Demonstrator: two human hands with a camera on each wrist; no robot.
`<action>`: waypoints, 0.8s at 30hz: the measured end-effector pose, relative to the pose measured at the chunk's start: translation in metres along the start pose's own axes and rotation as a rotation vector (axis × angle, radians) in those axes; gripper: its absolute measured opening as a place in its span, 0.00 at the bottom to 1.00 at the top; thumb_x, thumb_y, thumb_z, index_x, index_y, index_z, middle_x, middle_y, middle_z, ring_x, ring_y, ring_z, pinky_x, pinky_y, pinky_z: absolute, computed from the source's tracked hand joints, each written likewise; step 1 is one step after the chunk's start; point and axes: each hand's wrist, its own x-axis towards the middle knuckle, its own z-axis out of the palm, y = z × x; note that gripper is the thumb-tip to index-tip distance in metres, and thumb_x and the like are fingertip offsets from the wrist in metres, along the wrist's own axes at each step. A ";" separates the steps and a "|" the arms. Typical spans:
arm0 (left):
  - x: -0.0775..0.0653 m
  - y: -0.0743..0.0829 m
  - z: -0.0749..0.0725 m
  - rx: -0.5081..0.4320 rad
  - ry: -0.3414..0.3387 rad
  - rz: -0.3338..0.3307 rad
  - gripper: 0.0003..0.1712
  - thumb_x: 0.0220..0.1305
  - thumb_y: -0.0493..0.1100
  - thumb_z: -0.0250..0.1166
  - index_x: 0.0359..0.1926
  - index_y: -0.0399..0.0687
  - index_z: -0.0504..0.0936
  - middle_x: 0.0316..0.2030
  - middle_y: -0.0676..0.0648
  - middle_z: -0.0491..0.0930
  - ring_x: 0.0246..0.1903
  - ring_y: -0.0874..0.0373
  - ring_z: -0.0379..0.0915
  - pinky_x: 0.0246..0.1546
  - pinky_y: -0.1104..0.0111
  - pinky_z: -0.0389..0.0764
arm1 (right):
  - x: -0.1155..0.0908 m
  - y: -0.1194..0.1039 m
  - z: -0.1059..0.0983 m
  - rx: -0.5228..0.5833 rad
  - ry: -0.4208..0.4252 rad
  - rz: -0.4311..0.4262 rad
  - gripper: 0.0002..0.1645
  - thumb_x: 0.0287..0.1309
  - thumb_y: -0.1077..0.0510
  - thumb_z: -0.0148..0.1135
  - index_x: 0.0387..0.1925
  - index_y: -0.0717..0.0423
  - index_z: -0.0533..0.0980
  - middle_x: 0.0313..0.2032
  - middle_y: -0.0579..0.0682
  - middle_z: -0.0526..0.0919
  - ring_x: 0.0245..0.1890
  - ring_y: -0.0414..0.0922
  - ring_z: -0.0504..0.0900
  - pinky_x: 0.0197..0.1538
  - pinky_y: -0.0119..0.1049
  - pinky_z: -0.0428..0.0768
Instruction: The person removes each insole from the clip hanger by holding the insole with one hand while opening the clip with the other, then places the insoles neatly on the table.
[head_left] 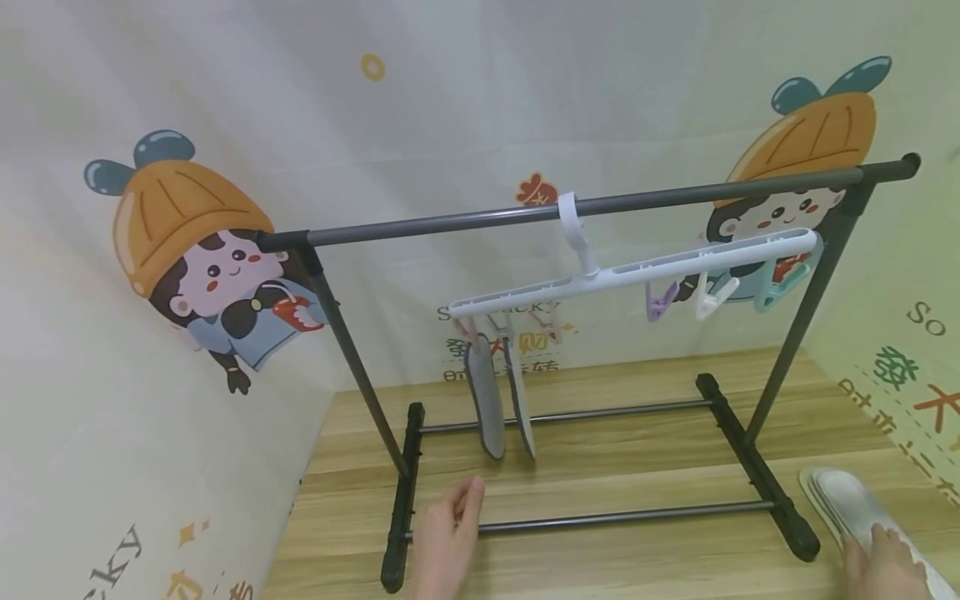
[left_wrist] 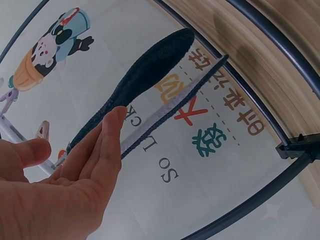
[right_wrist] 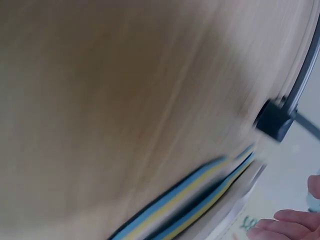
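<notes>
Two grey insoles, one broad [head_left: 486, 400] and one nearly edge-on [head_left: 519, 396], hang from clips at the left end of a white hanger [head_left: 667, 271]. My left hand [head_left: 448, 533] is nearest to them, lower down in the head view, and holds nothing; its fingers [left_wrist: 107, 140] are extended in the left wrist view. At the lower right, my right hand [head_left: 885, 567] is over a stack of pale insoles [head_left: 843, 492]. Blue and yellow edges mark that stack [right_wrist: 200, 195] in the right wrist view, where the fingers [right_wrist: 287, 225] appear apart from it, thumb spread.
A dark metal rack [head_left: 450, 223] carries the hanger by its hook. Purple [head_left: 660, 302], white [head_left: 716, 298] and teal [head_left: 780, 287] clips hang at the hanger's right. Black rack feet [head_left: 780, 492] stand on the wood-grain surface [head_left: 600, 475]. Printed sheets [head_left: 450, 100] enclose the back and sides.
</notes>
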 end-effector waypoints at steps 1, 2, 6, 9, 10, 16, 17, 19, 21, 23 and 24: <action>0.001 0.001 0.000 0.003 0.001 0.007 0.33 0.75 0.60 0.49 0.54 0.34 0.81 0.39 0.42 0.87 0.42 0.49 0.85 0.43 0.55 0.84 | -0.001 -0.004 0.002 0.014 0.005 -0.013 0.31 0.74 0.57 0.39 0.61 0.85 0.55 0.63 0.83 0.56 0.67 0.75 0.54 0.72 0.64 0.50; 0.001 0.001 0.000 0.005 0.004 0.014 0.33 0.75 0.60 0.49 0.54 0.34 0.81 0.42 0.40 0.87 0.43 0.48 0.85 0.43 0.56 0.84 | -0.003 -0.008 0.005 0.026 0.019 -0.022 0.32 0.75 0.55 0.40 0.62 0.84 0.56 0.64 0.82 0.57 0.66 0.75 0.54 0.71 0.65 0.51; 0.005 0.004 -0.001 0.009 0.004 0.026 0.33 0.75 0.61 0.49 0.55 0.35 0.81 0.34 0.46 0.86 0.33 0.56 0.81 0.36 0.63 0.82 | -0.008 -0.026 0.014 0.020 0.044 -0.065 0.38 0.76 0.45 0.40 0.64 0.79 0.58 0.64 0.80 0.59 0.64 0.78 0.57 0.67 0.68 0.58; 0.006 0.005 -0.001 0.010 0.014 0.031 0.34 0.75 0.61 0.49 0.55 0.34 0.80 0.35 0.44 0.87 0.34 0.56 0.81 0.37 0.62 0.83 | -0.012 -0.044 0.021 0.019 0.089 -0.163 0.38 0.76 0.45 0.43 0.63 0.80 0.61 0.63 0.80 0.61 0.62 0.79 0.60 0.63 0.70 0.62; 0.006 0.005 -0.002 0.013 0.019 0.034 0.33 0.75 0.61 0.49 0.55 0.34 0.80 0.38 0.43 0.87 0.36 0.54 0.83 0.39 0.61 0.84 | -0.013 -0.052 0.025 0.026 0.122 -0.205 0.37 0.75 0.47 0.45 0.62 0.80 0.62 0.62 0.81 0.62 0.61 0.79 0.61 0.63 0.69 0.63; 0.008 0.005 -0.005 0.004 0.028 0.049 0.33 0.75 0.60 0.49 0.55 0.34 0.80 0.44 0.39 0.87 0.43 0.48 0.85 0.43 0.56 0.85 | -0.026 -0.101 0.045 0.039 0.206 -0.434 0.31 0.74 0.53 0.49 0.60 0.81 0.65 0.60 0.81 0.66 0.60 0.78 0.65 0.60 0.70 0.67; 0.008 0.005 -0.006 0.003 0.028 0.052 0.33 0.75 0.60 0.49 0.55 0.34 0.80 0.44 0.39 0.87 0.44 0.48 0.85 0.43 0.56 0.85 | -0.029 -0.110 0.048 0.035 0.213 -0.465 0.31 0.74 0.53 0.50 0.60 0.81 0.66 0.60 0.81 0.66 0.60 0.77 0.66 0.59 0.69 0.68; 0.008 0.005 -0.007 0.004 0.028 0.058 0.33 0.75 0.60 0.49 0.55 0.34 0.80 0.45 0.39 0.87 0.44 0.47 0.84 0.43 0.56 0.85 | -0.033 -0.127 0.055 0.033 0.224 -0.526 0.30 0.73 0.54 0.51 0.59 0.81 0.67 0.60 0.80 0.67 0.61 0.76 0.67 0.60 0.68 0.67; 0.009 0.006 -0.008 0.006 0.030 0.064 0.33 0.75 0.60 0.49 0.55 0.35 0.80 0.45 0.39 0.87 0.45 0.47 0.84 0.43 0.56 0.85 | -0.039 -0.144 0.061 0.040 0.242 -0.581 0.30 0.72 0.55 0.53 0.58 0.81 0.68 0.59 0.79 0.69 0.61 0.74 0.68 0.61 0.66 0.68; 0.009 0.006 -0.008 0.005 0.035 0.064 0.33 0.75 0.61 0.48 0.55 0.35 0.80 0.46 0.39 0.86 0.46 0.46 0.84 0.44 0.55 0.85 | -0.044 -0.160 0.068 0.057 0.260 -0.631 0.30 0.70 0.55 0.56 0.58 0.80 0.69 0.58 0.78 0.71 0.60 0.73 0.70 0.62 0.64 0.69; 0.009 0.006 -0.008 0.007 0.038 0.065 0.33 0.75 0.61 0.48 0.55 0.35 0.80 0.46 0.39 0.86 0.46 0.45 0.84 0.44 0.55 0.85 | -0.046 -0.168 0.071 0.066 0.273 -0.659 0.30 0.69 0.55 0.57 0.58 0.80 0.69 0.58 0.77 0.72 0.60 0.72 0.71 0.62 0.63 0.69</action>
